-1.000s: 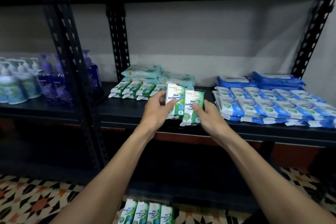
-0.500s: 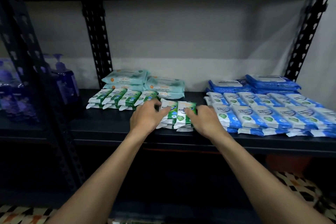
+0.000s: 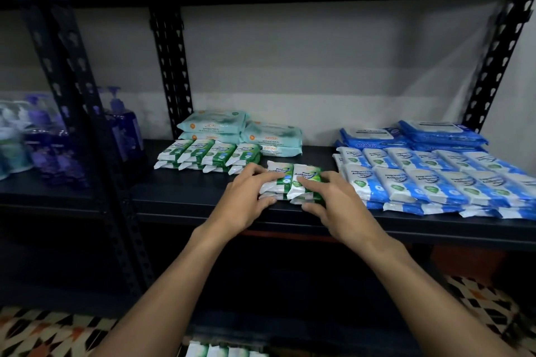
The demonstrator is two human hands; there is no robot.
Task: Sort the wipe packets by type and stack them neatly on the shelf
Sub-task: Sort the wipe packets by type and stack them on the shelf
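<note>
**Both hands clasp green wipe packets at the shelf's near edge**

A black metal shelf [image 3: 185, 197] with perforated uprights spans the view and carries every group of packets. The right side holds a wide spread of blue-and-white plastic wipe packets [image 3: 435, 180] laid in overlapping rows. Larger dark blue flat packs [image 3: 374, 136] are stacked behind them, by the wall. At far centre sit pale teal soft packs [image 3: 214, 124], piled two high. Just in front of these lies a row of slim green-and-white packets [image 3: 208, 153], side by side in low stacks.

Purple pump bottles [image 3: 124, 127] stand on the left, beyond an upright.

Near the front edge, in the middle, are the green-and-white pine wipe packets [image 3: 293, 177]. They form two short stacks touching side by side, each top face white with a green band and the words "Pine Antibacterial".

The left hand [image 3: 243, 203] grips the left stack, fingers curled over its top and thumb under the near edge. The right hand [image 3: 339, 203] clasps the right stack the same way.
</note>
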